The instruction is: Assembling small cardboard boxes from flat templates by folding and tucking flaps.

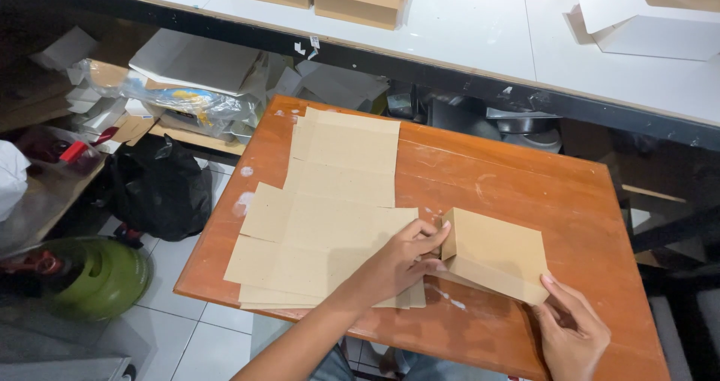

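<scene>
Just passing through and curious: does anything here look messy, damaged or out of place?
The orange wooden table has white smears and worn patches, notably near its left edge. The flat cardboard sheets lie in a loose, staggered pile. Both hands, left hand and right hand, hold the folded cardboard box, which looks undamaged.

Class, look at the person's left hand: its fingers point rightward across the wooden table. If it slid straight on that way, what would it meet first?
The left hand would meet the folded brown cardboard box at once; its fingertips already seem to touch the box's left edge.
</scene>
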